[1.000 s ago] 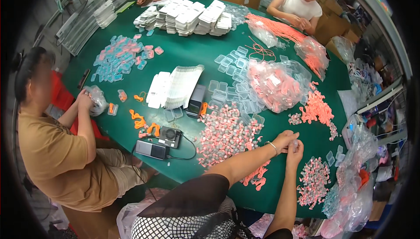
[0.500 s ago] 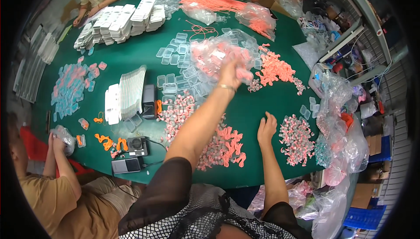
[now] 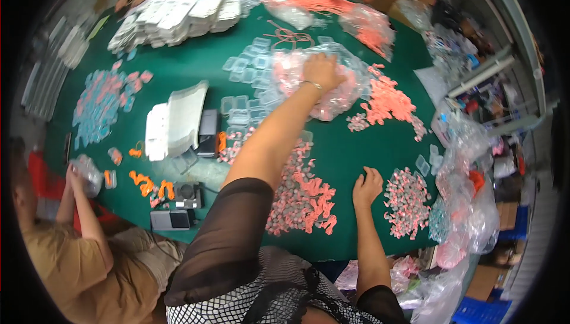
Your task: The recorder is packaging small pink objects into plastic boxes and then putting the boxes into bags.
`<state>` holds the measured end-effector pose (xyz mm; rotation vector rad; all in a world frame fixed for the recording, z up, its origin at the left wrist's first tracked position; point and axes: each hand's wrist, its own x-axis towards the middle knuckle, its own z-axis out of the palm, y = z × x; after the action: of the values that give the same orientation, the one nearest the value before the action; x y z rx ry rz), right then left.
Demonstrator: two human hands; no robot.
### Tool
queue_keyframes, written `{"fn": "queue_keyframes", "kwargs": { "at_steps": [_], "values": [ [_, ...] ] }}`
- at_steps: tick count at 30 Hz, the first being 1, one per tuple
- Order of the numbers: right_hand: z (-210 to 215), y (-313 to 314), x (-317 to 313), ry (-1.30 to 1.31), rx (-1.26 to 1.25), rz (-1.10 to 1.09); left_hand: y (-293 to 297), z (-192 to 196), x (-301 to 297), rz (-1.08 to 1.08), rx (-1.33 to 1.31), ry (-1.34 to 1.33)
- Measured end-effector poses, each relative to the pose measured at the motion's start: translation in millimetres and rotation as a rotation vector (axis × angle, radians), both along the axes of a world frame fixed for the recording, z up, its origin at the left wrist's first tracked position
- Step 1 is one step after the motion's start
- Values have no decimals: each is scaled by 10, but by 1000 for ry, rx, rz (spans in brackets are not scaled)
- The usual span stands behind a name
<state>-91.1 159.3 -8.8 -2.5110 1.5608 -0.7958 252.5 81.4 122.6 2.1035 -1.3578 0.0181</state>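
My left arm stretches far over the green table, and my left hand (image 3: 323, 73) is pressed down on a clear plastic bag (image 3: 350, 83) of pink pieces. Its fingers are bent into the bag and their tips are hidden. Close to the table's near edge rests my right hand (image 3: 368, 187), empty, fingers slightly bent and apart. Just right of it lies a pile of small pink-and-grey pieces (image 3: 407, 202). A longer heap of similar pieces (image 3: 291, 196), mixed with coral cord bundles (image 3: 320, 202), spreads beneath and beside my left forearm.
Coral cord bundles (image 3: 389, 101) lie right of the bag, small clear plastic boxes (image 3: 249, 63) left of it. White card stacks (image 3: 178, 18) stand far left. Plastic bags (image 3: 469, 170) crowd the right edge. One person sits at left (image 3: 65, 247); two more are across the table.
My left hand has moved farther across the bag, which now lies flatter and more spread out. My right hand stays resting on the table. The whole view has shifted slightly.
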Motion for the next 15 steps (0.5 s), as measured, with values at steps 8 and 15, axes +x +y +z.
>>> {"fn": "queue_keyframes", "kwargs": {
  "at_steps": [8,15],
  "values": [
    [-97,-119,-184,86,-144,27,-14,-130,-246,-113,-602,-41],
    [-173,-168,-167,98,-105,62,655,48,-1200,-215,-787,368]
  ]
}}
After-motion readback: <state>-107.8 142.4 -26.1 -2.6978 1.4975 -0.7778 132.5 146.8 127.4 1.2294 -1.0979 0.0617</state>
